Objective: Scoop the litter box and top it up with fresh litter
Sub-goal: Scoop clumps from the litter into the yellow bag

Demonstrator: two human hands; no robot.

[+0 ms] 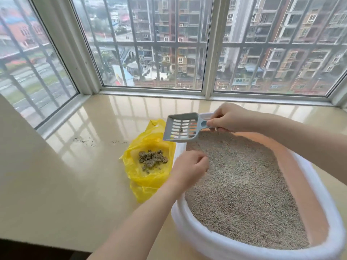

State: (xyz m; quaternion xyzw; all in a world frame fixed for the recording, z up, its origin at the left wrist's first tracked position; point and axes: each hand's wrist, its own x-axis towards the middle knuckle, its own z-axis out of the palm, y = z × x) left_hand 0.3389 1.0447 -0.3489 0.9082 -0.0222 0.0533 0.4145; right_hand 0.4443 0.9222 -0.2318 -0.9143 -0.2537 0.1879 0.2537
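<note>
far left on the glossy beige worktop [65, 175]: a thin scatter of spilled grains [85, 142], near the window frame [62, 117]. right of that, a yellow plastic bag [148, 177] lying open, touching the left rim of the litter box, with a heap of grey-brown clumps [152, 158] inside. next, the left hand [189, 168], reaching over the box's left rim, fingers loosely curled just above the litter, gripping nothing visible; cannot tell whether the fingertips pinch a grain. above it, a grey slotted scoop [183, 127], raised over the far left corner of the box and partly over the bag, tilted, nearly bare save one small dark crumb [181, 130] on the slots. its handle clasped in the right hand [230, 118], fingers wrapped round it, at the far edge of the box. filling the near right: the litter box [189, 228], white rim, pink inner wall, holding a level bed of pale litter [242, 188]. beyond, barred windows [159, 44] and apartment blocks [281, 44].
</note>
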